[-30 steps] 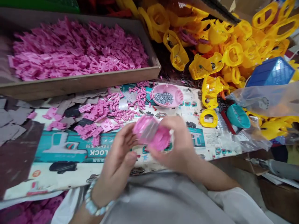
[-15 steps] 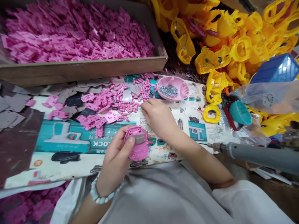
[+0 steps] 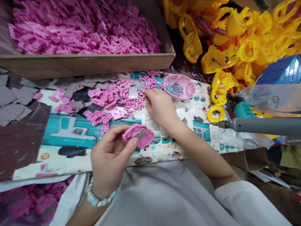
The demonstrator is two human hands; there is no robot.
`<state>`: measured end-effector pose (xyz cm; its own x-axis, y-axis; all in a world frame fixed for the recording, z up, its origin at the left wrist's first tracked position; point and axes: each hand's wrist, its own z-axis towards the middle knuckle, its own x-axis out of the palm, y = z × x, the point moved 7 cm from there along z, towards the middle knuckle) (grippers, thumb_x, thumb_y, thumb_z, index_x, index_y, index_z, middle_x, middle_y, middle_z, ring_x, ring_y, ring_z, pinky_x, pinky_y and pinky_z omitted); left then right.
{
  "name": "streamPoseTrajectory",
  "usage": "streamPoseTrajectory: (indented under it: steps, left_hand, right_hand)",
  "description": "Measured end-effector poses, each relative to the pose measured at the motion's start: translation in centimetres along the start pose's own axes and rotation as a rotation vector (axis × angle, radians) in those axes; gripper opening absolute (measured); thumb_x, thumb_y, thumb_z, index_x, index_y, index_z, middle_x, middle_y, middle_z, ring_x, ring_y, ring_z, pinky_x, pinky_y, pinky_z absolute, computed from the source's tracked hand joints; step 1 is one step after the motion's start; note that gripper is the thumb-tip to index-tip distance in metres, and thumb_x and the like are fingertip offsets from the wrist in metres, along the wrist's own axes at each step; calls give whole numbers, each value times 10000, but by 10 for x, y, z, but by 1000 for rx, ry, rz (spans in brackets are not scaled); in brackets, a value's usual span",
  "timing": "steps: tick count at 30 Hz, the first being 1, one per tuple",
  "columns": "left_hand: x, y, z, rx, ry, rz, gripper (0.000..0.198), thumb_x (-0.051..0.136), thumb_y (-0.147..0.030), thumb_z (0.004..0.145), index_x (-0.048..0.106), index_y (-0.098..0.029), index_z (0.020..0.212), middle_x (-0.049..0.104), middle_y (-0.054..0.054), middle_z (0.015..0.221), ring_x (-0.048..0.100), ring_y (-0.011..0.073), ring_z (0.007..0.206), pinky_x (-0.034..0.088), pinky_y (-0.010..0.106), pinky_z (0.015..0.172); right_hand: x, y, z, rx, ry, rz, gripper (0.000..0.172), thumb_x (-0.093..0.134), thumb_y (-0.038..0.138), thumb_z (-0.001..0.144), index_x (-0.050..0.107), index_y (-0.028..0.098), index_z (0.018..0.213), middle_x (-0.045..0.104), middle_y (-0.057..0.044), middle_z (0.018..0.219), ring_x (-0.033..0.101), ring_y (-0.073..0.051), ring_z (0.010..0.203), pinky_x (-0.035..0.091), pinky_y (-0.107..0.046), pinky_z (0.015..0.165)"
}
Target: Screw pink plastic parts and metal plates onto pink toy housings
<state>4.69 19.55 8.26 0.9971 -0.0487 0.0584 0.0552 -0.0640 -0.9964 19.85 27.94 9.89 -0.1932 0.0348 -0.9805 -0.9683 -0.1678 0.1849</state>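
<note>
My left hand (image 3: 113, 153) is closed around the edge of a pink plastic shell (image 3: 147, 138), its thumb pressed on a grey plate (image 3: 141, 134) inside. The shell is tilted compared with the tabletop. My right hand (image 3: 161, 106) is at the right edge of a heap of small ribbed pink pieces (image 3: 134, 103), fingers curled and pinched together. Its fingertips are hidden, so I cannot make out what they hold. Just behind that hand, a pink bowl-like shell (image 3: 188, 86) holds tiny silvery screws (image 3: 174, 89).
Pink flat parts (image 3: 96, 116) and grey plates (image 3: 15, 111) lie at the left. A cardboard box (image 3: 94, 64) heaped with pink parts stands behind. Yellow shells (image 3: 218, 56) pile up at the back right. A grey screwdriver (image 3: 258, 125) juts in from the right. Printed card (image 3: 77, 163) covers the table.
The pink shell has been tipped flatter and raised a little in my left hand. My right hand stays at the small pink pieces. The view has shifted slightly.
</note>
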Motion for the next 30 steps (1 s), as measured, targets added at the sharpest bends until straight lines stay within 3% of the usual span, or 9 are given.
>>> streamPoseTrajectory:
  steps: [2,5,9,13,15,19,22,25,30]
  left_hand:
    - [-6,9,-1,-159,-68,-155,289,728,-213,743,523,-225,945,615,-37,952,586,80,803,496,140,682]
    - [-1,19,-4,-305,-78,-322,430,745,-196,675,419,-234,952,602,-28,937,589,103,766,501,173,625]
    - [17,12,-5,-179,80,-160,300,661,-176,744,473,-213,975,557,-30,796,552,73,615,461,152,520]
    - [43,-1,-8,-19,442,239,87,558,-226,866,558,-162,924,604,3,811,599,88,706,480,156,597]
    - [50,-10,-7,80,501,351,111,503,-233,903,573,-148,899,623,5,780,596,91,681,460,161,577]
    - [49,-22,-4,212,399,377,153,467,-174,932,619,-163,919,655,-37,778,602,49,678,442,110,604]
    - [42,-20,-4,207,325,363,179,502,-165,930,634,-203,1045,692,-62,967,644,28,841,453,61,734]
    - [37,-23,-4,251,290,422,197,515,-152,923,636,-197,1072,698,-64,984,652,17,834,446,38,730]
    - [41,-33,-6,357,283,513,178,518,-154,919,657,-147,1029,708,-16,962,663,39,813,457,49,730]
  right_hand:
    - [-16,0,-9,-20,-100,112,183,505,31,814,635,63,939,595,-93,880,547,-203,845,424,-323,754]
    - [-42,-3,-33,-15,-300,636,149,537,59,805,639,71,913,584,-56,853,544,-122,767,475,-258,700]
    - [-40,-8,-60,183,-393,1183,121,532,167,868,630,125,925,566,-35,871,578,-75,707,491,-178,540]
    - [-47,13,-69,18,-483,907,129,554,72,832,655,99,908,573,-42,893,462,-11,572,418,-153,486]
    - [-50,20,-69,-42,-478,830,131,557,51,820,659,92,890,585,-48,881,437,-10,545,398,-163,465]
    - [-65,7,-74,-50,-530,831,129,551,33,829,655,93,877,599,-57,854,560,-76,756,475,-196,624]
    - [-76,6,-78,-223,-376,737,125,561,8,832,645,72,899,624,-65,877,580,-88,869,485,-218,785]
    - [-72,10,-83,-333,-143,701,109,590,44,840,628,68,939,630,-50,885,566,-87,858,466,-223,780]
    - [-69,11,-84,-343,-87,680,51,599,83,849,639,61,872,624,-54,856,558,-97,839,457,-225,756]
